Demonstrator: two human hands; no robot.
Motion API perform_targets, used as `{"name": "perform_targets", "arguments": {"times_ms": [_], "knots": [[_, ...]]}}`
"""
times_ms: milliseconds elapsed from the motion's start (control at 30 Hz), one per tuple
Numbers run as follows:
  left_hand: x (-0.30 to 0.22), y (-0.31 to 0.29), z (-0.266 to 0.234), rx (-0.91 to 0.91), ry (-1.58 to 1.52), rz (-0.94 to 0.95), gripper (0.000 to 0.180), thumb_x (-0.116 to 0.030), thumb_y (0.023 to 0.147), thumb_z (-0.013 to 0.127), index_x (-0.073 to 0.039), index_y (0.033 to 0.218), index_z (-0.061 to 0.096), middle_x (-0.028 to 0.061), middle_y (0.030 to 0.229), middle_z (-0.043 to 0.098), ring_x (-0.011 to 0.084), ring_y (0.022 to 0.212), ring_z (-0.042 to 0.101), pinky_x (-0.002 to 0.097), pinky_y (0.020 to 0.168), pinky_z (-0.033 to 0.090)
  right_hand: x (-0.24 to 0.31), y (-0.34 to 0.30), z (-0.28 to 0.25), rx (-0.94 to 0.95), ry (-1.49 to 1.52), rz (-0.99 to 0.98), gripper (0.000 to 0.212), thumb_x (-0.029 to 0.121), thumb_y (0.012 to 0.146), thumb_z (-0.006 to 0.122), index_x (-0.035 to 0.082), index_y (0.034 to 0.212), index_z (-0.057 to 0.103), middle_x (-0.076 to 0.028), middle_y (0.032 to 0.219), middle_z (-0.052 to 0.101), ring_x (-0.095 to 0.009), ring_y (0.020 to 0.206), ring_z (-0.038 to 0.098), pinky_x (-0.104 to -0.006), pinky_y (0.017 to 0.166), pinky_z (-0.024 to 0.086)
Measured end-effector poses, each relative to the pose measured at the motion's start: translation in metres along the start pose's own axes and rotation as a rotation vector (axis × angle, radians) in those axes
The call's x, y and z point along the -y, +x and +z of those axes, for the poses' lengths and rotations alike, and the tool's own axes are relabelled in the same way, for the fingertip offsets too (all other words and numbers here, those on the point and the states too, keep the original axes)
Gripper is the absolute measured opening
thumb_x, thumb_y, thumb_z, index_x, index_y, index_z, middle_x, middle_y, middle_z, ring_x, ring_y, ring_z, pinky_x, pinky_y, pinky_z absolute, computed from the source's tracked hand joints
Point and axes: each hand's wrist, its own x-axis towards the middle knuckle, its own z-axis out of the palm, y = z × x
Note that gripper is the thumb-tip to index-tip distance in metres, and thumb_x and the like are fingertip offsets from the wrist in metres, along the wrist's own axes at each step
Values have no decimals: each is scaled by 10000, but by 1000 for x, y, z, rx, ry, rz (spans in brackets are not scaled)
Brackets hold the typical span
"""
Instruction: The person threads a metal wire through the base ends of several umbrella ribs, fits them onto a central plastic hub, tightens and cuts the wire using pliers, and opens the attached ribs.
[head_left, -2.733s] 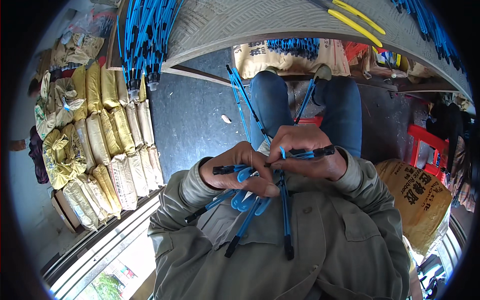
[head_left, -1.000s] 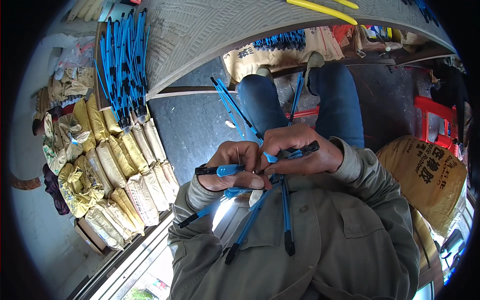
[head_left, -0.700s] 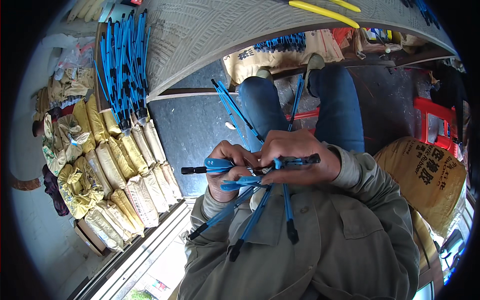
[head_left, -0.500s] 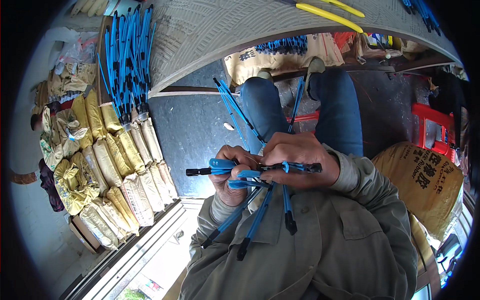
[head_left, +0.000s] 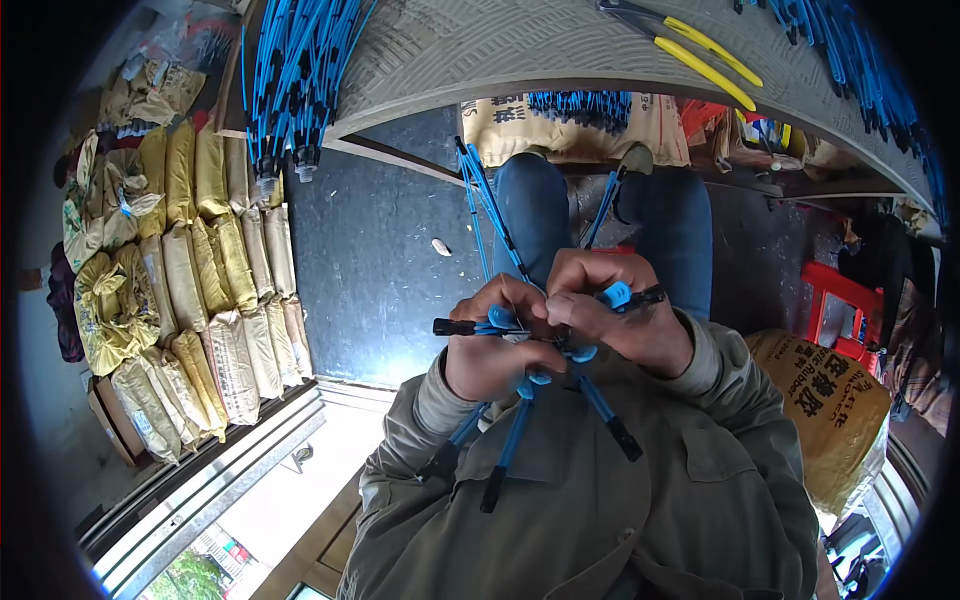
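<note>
Close to my chest, both hands hold a bunch of blue rods with black ends (head_left: 520,430). My left hand (head_left: 495,350) grips the bunch from the left, where one black tip sticks out sideways. My right hand (head_left: 615,315) closes over it from the right, fingers pinching a blue cap and a black-tipped rod. Several rods hang down over my olive jacket (head_left: 600,500); others point up past my knees in blue trousers (head_left: 535,215).
A grey worktable (head_left: 560,50) curves across the top, bearing a bundle of blue rods (head_left: 295,80) at left, more at right, and yellow-handled pliers (head_left: 690,45). Stacked yellowish sacks (head_left: 190,300) fill the left. A red stool (head_left: 850,300) and a printed sack (head_left: 830,410) stand right.
My hands have drawn closer together over the bunch, and the rods hanging below have shifted and splayed. The view has tilted slightly.
</note>
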Motion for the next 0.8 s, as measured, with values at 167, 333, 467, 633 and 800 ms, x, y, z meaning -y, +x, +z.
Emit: {"name": "perform_targets", "arguments": {"times_ms": [167, 333, 467, 633, 800], "knots": [[-5, -3, 9, -70, 25, 28, 334, -96, 772, 758, 1, 1047, 594, 50, 841, 635, 75, 693, 572, 223, 600, 452, -3, 3, 10, -168, 16, -72, 101, 69, 884, 565, -7, 818, 560, -35, 798, 551, -81, 728, 506, -231, 635, 389], [-4, -7, 2, -106, -146, -9, 298, -103, 834, 673, 21, 1095, 598, 76, 865, 645, 97, 698, 588, 225, 606, 466, -5, 11, 13, -176, -151, -141, 114, 92, 902, 553, -13, 861, 568, -38, 817, 551, -98, 771, 522, -256, 674, 412], [-1, -7, -20, -82, -214, 67, 207, -137, 839, 635, 25, 968, 653, 94, 768, 637, 120, 625, 569, 253, 575, 465, -3, 20, -7, -117, -75, -231, 169, 141, 928, 530, -19, 949, 582, -60, 893, 587, -125, 844, 569, -274, 747, 453], [25, 4, -71, 257, -490, 299, 192, -166, 790, 649, 20, 756, 680, 117, 598, 601, 161, 500, 513, 301, 529, 449, -93, -24, -119, -405, -166, 192, 364, 303, 961, 498, 0, 1158, 542, -102, 1083, 594, -173, 995, 590, -327, 880, 472], [33, 2, -81, 446, -568, 383, 240, -236, 808, 691, -10, 731, 663, 94, 539, 559, 168, 488, 494, 291, 522, 437, -170, -29, -107, -559, 182, 505, 320, 296, 931, 572, 16, 1087, 584, -62, 1000, 611, -139, 930, 587, -290, 832, 473]]}}
